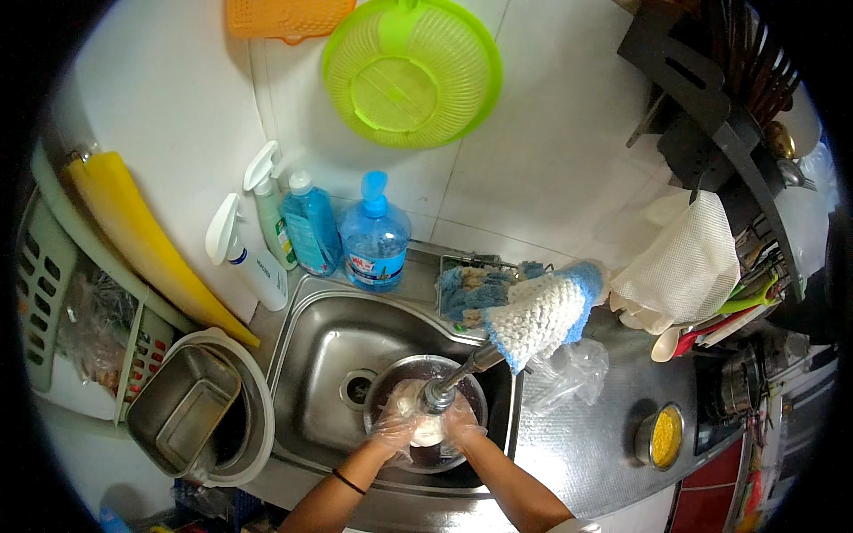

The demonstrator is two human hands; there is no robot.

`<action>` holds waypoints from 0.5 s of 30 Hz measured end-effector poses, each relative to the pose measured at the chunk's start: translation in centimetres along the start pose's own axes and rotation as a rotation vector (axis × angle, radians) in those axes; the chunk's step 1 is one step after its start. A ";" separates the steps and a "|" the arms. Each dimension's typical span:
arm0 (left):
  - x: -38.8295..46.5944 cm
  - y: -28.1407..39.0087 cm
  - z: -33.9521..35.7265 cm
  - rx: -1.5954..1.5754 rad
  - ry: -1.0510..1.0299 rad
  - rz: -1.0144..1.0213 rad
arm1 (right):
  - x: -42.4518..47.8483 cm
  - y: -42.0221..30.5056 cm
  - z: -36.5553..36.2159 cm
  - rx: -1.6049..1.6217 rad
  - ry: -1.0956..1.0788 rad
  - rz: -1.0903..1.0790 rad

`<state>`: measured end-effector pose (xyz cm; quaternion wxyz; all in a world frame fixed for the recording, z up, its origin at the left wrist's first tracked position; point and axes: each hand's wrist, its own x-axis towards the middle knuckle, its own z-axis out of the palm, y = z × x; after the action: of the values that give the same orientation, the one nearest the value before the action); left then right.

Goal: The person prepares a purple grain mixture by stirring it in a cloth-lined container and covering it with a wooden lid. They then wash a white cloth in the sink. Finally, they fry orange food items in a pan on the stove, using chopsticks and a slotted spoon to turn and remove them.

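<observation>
My left hand (pixel 394 430) and my right hand (pixel 460 420), both in clear thin plastic gloves, are inside a round metal bowl (pixel 481 393) in the sink. Between them lies a soft white mass (pixel 426 433), perhaps dough, with both hands against its sides. The faucet head (pixel 436 398) hangs directly above and hides part of it. Whether water runs cannot be told. A dark band circles my left wrist. The bowl stands in the right part of the stainless steel sink (pixel 326 320), beside the drain (pixel 358 388).
A white and blue knitted cloth (pixel 540 313) drapes over the faucet. Behind the sink stand a blue pump bottle (pixel 374 246) and spray bottles. Left are stacked basins with a metal loaf pan (pixel 186 410); right, a crumpled plastic bag (pixel 573 373) and a metal bowl of yellow grains (pixel 663 436).
</observation>
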<state>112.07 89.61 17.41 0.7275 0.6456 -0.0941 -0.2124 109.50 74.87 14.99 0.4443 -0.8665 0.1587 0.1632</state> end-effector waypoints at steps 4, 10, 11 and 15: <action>-0.7 -2.7 0.1 0.179 0.146 0.028 | 1.2 0.8 0.6 -0.473 -0.020 -0.139; -1.2 -2.9 -0.1 -0.552 0.262 -0.146 | -2.7 -6.7 -3.1 0.289 -0.200 0.216; -2.1 1.0 0.5 -0.601 0.301 -0.141 | -3.7 -8.1 -3.9 0.749 -0.276 0.411; -2.8 0.7 -0.3 -0.301 0.217 -0.085 | -4.1 -8.1 -3.7 1.591 -0.708 0.445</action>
<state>109.81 91.16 18.44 0.8121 0.5520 0.0451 -0.1837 109.79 76.84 24.61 0.8941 -0.1508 0.2427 0.3450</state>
